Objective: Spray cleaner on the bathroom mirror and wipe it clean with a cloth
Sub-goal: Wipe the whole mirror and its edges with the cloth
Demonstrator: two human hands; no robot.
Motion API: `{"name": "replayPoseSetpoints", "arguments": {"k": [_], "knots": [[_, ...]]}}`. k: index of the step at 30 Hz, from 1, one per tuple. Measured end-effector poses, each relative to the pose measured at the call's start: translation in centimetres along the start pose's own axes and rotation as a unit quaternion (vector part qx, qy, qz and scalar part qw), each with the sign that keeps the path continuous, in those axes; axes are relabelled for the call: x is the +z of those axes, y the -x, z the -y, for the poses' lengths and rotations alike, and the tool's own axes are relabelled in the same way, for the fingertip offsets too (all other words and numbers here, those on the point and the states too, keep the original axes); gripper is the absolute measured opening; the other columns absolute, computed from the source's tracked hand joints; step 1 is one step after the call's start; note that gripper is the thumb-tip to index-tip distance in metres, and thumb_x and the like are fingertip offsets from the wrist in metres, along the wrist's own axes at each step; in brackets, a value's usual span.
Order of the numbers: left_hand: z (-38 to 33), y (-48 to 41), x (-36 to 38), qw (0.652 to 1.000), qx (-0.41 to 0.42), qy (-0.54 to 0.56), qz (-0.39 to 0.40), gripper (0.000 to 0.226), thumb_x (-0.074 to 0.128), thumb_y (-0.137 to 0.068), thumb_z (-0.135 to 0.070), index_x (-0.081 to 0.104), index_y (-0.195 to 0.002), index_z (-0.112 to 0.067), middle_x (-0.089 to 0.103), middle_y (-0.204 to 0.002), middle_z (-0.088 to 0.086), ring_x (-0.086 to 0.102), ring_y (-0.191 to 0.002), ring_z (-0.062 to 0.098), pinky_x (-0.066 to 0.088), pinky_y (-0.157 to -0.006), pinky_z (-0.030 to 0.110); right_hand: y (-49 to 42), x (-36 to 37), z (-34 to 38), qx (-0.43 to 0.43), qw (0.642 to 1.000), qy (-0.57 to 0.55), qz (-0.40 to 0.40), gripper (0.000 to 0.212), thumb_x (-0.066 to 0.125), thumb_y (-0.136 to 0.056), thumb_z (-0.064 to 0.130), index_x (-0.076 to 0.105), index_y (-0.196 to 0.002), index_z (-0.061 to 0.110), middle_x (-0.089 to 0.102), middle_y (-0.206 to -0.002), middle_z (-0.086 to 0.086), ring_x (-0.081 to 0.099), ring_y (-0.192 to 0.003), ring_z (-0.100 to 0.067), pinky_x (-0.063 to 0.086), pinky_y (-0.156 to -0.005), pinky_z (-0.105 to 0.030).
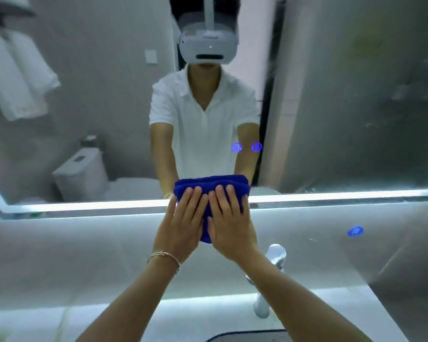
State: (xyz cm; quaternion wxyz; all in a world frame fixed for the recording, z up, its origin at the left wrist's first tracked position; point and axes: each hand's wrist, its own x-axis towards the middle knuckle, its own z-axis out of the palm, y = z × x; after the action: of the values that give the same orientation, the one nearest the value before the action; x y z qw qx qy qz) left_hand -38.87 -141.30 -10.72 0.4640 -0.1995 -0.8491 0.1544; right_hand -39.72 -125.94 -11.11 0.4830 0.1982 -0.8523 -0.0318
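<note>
Now I press the folded deep-blue terry cloth [211, 185] flat against the lower edge of the backlit glass wall mirror [344, 95], left hand [183, 225] and right hand [231, 225] side by side, fingers [195, 197] straight, pushing rather than gripping. To wipe well, I judge even pressure and overlapping strokes best.

Worn on the head, wide-angle, facing forward and slightly down, close to the mirror [331, 107], catching the headset [208, 49] reflected in it.
</note>
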Motion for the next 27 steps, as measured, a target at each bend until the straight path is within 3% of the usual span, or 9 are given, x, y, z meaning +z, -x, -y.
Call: {"name": "replayPoseSetpoints", "arguments": {"k": [2,4,6,10,12,17,21,24,27], "knots": [[1.3,1.9,-0.5,0.999,-0.023,0.012,0.027,0.06,0.028,-0.093,-0.026,0.011,-0.144,0.0,0.02,-0.148,0.02,-0.007,-0.144,0.033,0.002,-0.116,0.048,0.1,0.1,2.0,-0.022,0.999,-0.001,0.03,0.061,0.038,-0.087,0.035,0.03,-0.141,0.007,0.027,-0.146,-0.011,0.009,-0.141,-0.03,0.018,-0.11,-0.05],[2.8,2.8,-1.3,0.998,-0.048,0.023,0.038,0.056,0.021,-0.097,-0.029,0.013,-0.144,0.0,0.022,-0.147,0.023,-0.002,-0.144,0.034,0.004,-0.116,0.047,-1.1,-0.1,3.9,-0.025,0.999,-0.017,0.028,0.06,0.038,-0.088,0.036,0.03,-0.141,0.008,0.027,-0.147,-0.009,0.01,-0.141,-0.028,0.019,-0.11,-0.049],[4.9,2.5,-1.8,0.996,-0.085,0.021,0.023,0.056,0.018,-0.099,-0.03,0.011,-0.145,0.001,0.022,-0.148,0.025,0.007,-0.142,0.038,0.008,-0.115,0.049,-3.9,-0.7,5.6,-0.031,0.998,-0.045,-0.011,0.057,0.038,-0.089,0.035,0.031,-0.141,0.01,0.035,-0.148,-0.007,0.02,-0.141,-0.026,0.022,-0.109,-0.048],[8.4,-0.7,-2.6,0.984,-0.177,0.017,-0.022,0.071,0.038,-0.093,-0.026,0.0,-0.146,0.002,0.005,-0.152,0.026,-0.01,-0.143,0.034,-0.001,-0.117,0.047,-10.4,-2.4,5.9,-0.055,0.99,-0.094,-0.089,0.054,0.042,-0.092,0.029,0.033,-0.143,0.015,0.045,-0.147,-0.003,0.029,-0.139,-0.02,0.023,-0.112,-0.044],[8.6,-2.5,-3.1,0.98,-0.187,0.039,-0.052,0.067,0.033,-0.093,-0.026,0.003,-0.146,0.004,0.009,-0.151,0.027,-0.013,-0.143,0.031,-0.004,-0.117,0.046,-11.6,-2.9,4.4,-0.078,0.988,-0.08,-0.106,0.052,0.042,-0.093,0.029,0.035,-0.143,0.015,0.045,-0.146,-0.003,0.03,-0.138,-0.019,0.025,-0.111,-0.042],[4.4,-9.3,-5.1,0.98,-0.154,0.085,-0.089,0.062,0.028,-0.093,-0.027,0.009,-0.144,0.003,0.02,-0.15,0.027,0.009,-0.14,0.038,0.007,-0.115,0.051,-11.8,-4.3,-3.1,-0.064,0.989,-0.036,-0.131,0.047,0.026,-0.1,0.029,0.032,-0.144,0.011,0.043,-0.147,-0.006,0.027,-0.139,-0.021,0.023,-0.112,-0.045],[-3.6,-14.0,-5.2,0.986,-0.119,0.094,-0.067,0.061,0.024,-0.096,-0.032,0.004,-0.146,-0.003,0.009,-0.153,0.016,0.007,-0.143,0.034,0.005,-0.116,0.049,-7.3,-5.1,-12.2,-0.037,0.995,0.002,-0.098,0.053,0.026,-0.102,0.029,0.014,-0.149,0.007,0.021,-0.153,-0.011,-0.001,-0.147,-0.02,0.013,-0.117,-0.047],[-9.2,-15.7,-4.5,0.994,-0.064,0.081,-0.034,0.06,0.023,-0.094,-0.033,0.011,-0.145,-0.004,0.019,-0.154,0.013,0.014,-0.143,0.029,0.004,-0.115,0.048,-2.8,-5.1,-16.7,-0.001,0.998,0.035,-0.057,0.055,0.022,-0.103,0.03,0.01,-0.149,0.004,0.018,-0.152,-0.016,0.007,-0.146,-0.029,0.004,-0.12,-0.044],[-11.8,-16.3,-4.1,0.996,-0.042,0.075,-0.012,0.06,0.023,-0.093,-0.033,0.016,-0.145,-0.005,0.025,-0.153,0.009,0.02,-0.142,0.027,0.007,-0.114,0.048,-0.4,-5.3,-18.1,0.027,0.998,0.052,-0.018,0.054,0.022,-0.102,0.029,0.014,-0.148,0.001,0.023,-0.152,-0.022,0.017,-0.141,-0.038,0.013,-0.118,-0.05]]}}
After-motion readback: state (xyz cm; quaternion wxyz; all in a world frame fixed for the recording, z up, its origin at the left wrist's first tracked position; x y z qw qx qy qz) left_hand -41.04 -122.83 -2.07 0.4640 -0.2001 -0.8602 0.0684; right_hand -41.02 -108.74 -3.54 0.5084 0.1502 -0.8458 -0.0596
